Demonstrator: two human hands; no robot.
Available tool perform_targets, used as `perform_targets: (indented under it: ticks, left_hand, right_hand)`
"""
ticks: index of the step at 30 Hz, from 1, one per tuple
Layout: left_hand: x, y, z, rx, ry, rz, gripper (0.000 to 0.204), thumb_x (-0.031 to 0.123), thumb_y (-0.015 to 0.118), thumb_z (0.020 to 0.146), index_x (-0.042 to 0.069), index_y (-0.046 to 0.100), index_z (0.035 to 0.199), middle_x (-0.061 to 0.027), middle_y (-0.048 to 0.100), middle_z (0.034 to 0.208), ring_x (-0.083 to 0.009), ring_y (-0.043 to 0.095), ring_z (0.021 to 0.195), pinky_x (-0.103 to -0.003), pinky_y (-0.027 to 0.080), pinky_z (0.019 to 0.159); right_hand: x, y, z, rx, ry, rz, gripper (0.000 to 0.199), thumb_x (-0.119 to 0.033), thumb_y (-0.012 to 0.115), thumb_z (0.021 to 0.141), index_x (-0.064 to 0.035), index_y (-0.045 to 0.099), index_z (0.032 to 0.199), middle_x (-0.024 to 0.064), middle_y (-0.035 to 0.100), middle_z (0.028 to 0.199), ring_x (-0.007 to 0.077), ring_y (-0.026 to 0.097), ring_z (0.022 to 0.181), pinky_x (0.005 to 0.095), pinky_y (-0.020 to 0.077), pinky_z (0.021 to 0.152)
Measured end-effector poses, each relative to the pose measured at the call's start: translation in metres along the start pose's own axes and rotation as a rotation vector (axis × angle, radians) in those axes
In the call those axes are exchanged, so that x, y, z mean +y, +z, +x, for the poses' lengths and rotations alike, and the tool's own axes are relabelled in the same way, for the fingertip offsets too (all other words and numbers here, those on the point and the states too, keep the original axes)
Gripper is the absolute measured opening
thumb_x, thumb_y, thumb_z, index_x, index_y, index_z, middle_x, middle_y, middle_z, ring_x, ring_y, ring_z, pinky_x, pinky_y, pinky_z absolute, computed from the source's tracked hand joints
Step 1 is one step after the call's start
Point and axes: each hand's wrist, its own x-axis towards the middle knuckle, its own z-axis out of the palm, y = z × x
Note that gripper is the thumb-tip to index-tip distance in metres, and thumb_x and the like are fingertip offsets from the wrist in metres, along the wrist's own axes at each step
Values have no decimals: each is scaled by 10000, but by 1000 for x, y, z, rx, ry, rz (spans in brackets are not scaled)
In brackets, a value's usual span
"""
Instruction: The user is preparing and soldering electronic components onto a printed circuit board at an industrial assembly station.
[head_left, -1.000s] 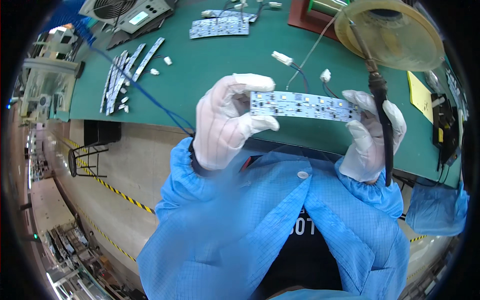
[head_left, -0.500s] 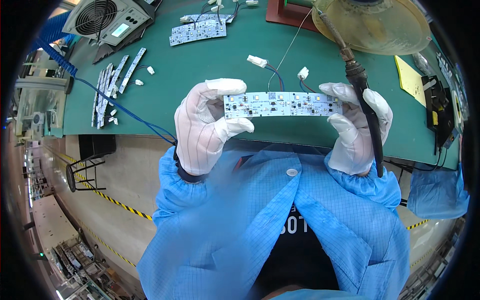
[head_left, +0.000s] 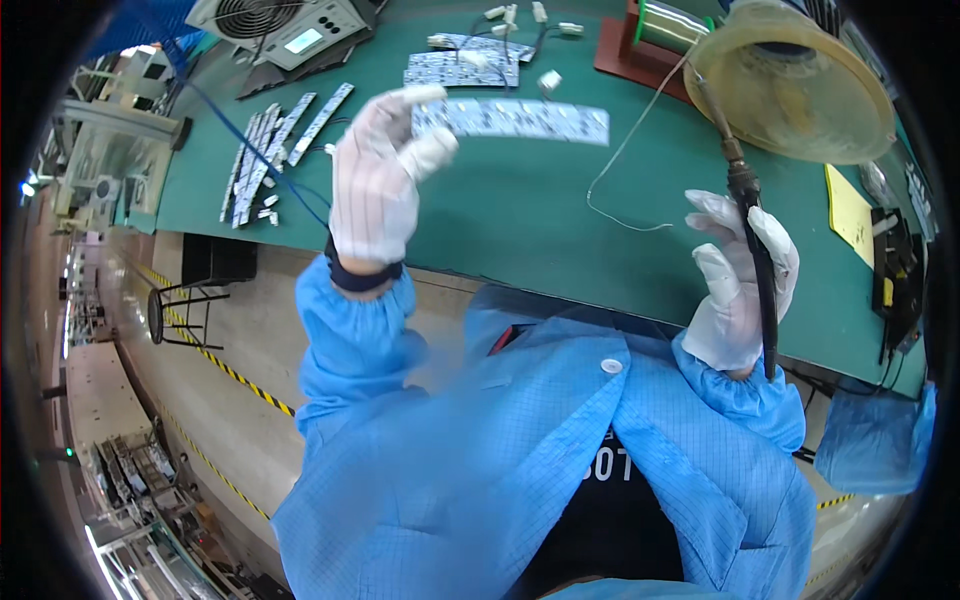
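At its left end, a long white LED circuit board (head_left: 530, 120) is pinched between the thumb and fingers of my gloved left hand (head_left: 375, 175). The board is smeared by motion, and a white connector (head_left: 549, 82) shows just behind it. Beyond the board lies a group of similar boards (head_left: 440, 70) with wired white plugs. My gloved right hand (head_left: 730, 285) has a black-handled soldering iron (head_left: 764, 290) lodged between its fingers, metal end pointing away from me. Thin solder wire (head_left: 622, 150) curls down onto the green mat, left of that hand.
A solder spool (head_left: 668, 28) on a red-brown stand and a yellowish cone-shaped hood (head_left: 800, 115) stand at the far right. Narrow board strips (head_left: 255, 160) lie left, before a fan unit (head_left: 290, 30). A yellow pad (head_left: 848, 215) sits right; a stool (head_left: 185, 310) stands left on the floor.
My right hand has let go of the board. My left hand has carried it away from me and leftward, toward the other boards. The view has shifted.
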Motion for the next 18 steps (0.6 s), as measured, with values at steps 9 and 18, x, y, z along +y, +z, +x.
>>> perform_targets:
  ticks: [9,18]
  left_hand:
    - [-72,-62,70,395,45,1081,497,293,733,761,179,572,1217,-88,680,999,-291,628,951,-387,478,833]
    - [-80,-112,84,-15,-346,998,285,185,578,850,95,626,1116,-140,669,837,-259,657,681,-403,502,631]
  right_hand:
    - [-3,-7,-3,6,171,-52,433,46,619,831,-40,472,1229,185,642,1088,286,627,1010,377,497,855]
    - [-13,-2,5,-39,180,-254,286,89,611,749,-23,593,1011,149,667,993,210,630,883,318,505,814]
